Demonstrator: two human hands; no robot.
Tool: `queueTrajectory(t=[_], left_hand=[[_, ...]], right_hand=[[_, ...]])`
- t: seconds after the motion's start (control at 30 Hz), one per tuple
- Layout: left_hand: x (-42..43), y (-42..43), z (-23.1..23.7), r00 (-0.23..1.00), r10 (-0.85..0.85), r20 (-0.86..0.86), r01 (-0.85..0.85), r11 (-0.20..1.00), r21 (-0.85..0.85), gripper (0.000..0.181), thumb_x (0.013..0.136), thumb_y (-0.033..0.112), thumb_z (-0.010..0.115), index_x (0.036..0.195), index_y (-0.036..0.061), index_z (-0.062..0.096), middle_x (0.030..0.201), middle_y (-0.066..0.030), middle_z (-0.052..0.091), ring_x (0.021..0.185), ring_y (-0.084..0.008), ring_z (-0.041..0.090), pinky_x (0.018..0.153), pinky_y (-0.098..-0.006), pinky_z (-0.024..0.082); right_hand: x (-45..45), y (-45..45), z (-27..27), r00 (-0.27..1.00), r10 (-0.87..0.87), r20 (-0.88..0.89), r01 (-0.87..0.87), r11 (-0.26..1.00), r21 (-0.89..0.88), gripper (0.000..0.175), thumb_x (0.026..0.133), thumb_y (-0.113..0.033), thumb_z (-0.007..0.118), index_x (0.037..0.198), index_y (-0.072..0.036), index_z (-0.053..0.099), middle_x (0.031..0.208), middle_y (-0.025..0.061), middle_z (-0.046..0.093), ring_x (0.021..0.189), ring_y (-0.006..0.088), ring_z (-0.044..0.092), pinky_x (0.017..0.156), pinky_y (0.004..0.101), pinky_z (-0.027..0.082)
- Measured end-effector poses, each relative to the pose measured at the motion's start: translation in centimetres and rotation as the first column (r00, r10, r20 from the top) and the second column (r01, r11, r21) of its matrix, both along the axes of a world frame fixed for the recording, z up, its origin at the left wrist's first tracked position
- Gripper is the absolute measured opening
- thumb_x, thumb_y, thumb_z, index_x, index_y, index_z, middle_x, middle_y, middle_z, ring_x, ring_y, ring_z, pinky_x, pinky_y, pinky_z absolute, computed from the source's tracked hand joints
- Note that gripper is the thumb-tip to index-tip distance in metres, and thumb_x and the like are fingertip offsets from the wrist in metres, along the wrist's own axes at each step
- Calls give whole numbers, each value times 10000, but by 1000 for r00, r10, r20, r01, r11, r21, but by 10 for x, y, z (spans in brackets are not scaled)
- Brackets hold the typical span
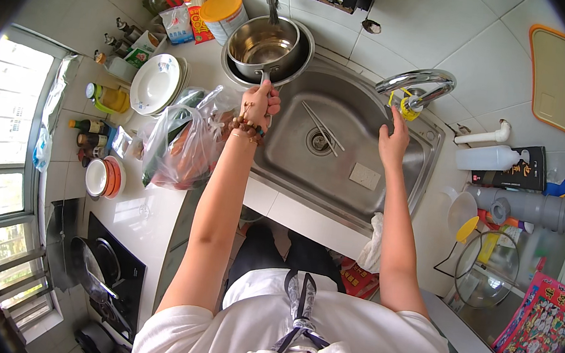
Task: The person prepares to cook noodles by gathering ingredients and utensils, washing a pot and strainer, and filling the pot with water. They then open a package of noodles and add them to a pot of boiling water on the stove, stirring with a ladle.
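Observation:
My left hand [261,104] grips the handle of a stainless steel saucepan [264,47], which sits tilted over a wider metal bowl [305,66] on the counter, left of the sink. Just below the faucet [419,80], my right hand [395,136] is raised over the right side of the sink basin, fingers apart and no held object visible. A yellow tie [410,109] is wrapped around the faucet's base. In the stainless steel sink [286,141] a pair of chopsticks [323,129] lies across the drain, and a pale rectangular sponge or pad [364,176] lies nearer me.
Clear plastic bags of vegetables [183,146] stand beside my left forearm. Stacked plates [155,84], bowls [104,178] and bottles [94,127] line the left counter. A cloth [371,246] hangs over the front edge. At right are a white bottle [488,158] and grey pipe [539,207].

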State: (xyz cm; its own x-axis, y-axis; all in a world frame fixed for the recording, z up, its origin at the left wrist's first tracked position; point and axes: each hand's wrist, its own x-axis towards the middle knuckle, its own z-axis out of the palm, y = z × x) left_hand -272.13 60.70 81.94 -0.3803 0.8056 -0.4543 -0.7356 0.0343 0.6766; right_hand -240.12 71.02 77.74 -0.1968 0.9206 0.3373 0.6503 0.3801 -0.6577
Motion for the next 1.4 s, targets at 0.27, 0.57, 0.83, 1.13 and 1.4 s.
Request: queueTrajectory(t=[0.27, 0.57, 0.83, 1.13, 1.4], left_hand=[[24, -51, 51, 987, -56, -151, 45, 996, -77, 175, 939, 176, 550, 919, 31, 452, 754, -49, 484, 491, -67, 388, 361, -198, 272], [37, -102, 117, 982, -137, 126, 138, 990, 7, 174, 967, 141, 497, 993, -30, 478, 794, -53, 473, 528, -46, 357, 368, -184, 250], [56, -151, 163, 902, -205, 381, 224, 974, -7, 254, 993, 141, 428, 1098, -88, 460, 821, -29, 420, 541, -37, 336, 343, -166, 255], [117, -152, 127, 884, -399, 243, 432, 896, -101, 142, 968, 100, 472, 1005, -37, 466, 806, -54, 472, 534, -35, 368, 359, -162, 289], [121, -150, 96, 894, -388, 224, 429, 885, -179, 142, 961, 105, 489, 997, -27, 454, 792, -56, 474, 532, -45, 372, 367, -175, 283]], right_hand=[[1, -1, -1, 999, 4, -32, -3, 1000, 9, 563, 764, -32, 556, 1320, -100, 500, 1313, 149, 529, 1239, 324, 471, 1047, 408, 349], [1, -11, -8, 997, 11, -76, -12, 1000, -11, 581, 778, -43, 531, 1348, -125, 458, 1350, 105, 497, 1262, 290, 447, 1027, 446, 335], [4, -28, -11, 987, 29, -155, -29, 1000, 3, 600, 763, 29, 518, 1348, -91, 457, 1358, 138, 489, 1271, 321, 448, 1047, 392, 360], [24, -25, -19, 963, 175, -206, -186, 982, -36, 649, 786, 88, 480, 1402, -101, 398, 1429, 116, 418, 1358, 250, 356, 1108, 337, 281], [5, -37, -26, 924, -25, -381, -53, 980, -193, 310, 887, -18, 489, 1175, -49, 599, 1203, 113, 595, 1073, 225, 569, 937, 310, 428]])
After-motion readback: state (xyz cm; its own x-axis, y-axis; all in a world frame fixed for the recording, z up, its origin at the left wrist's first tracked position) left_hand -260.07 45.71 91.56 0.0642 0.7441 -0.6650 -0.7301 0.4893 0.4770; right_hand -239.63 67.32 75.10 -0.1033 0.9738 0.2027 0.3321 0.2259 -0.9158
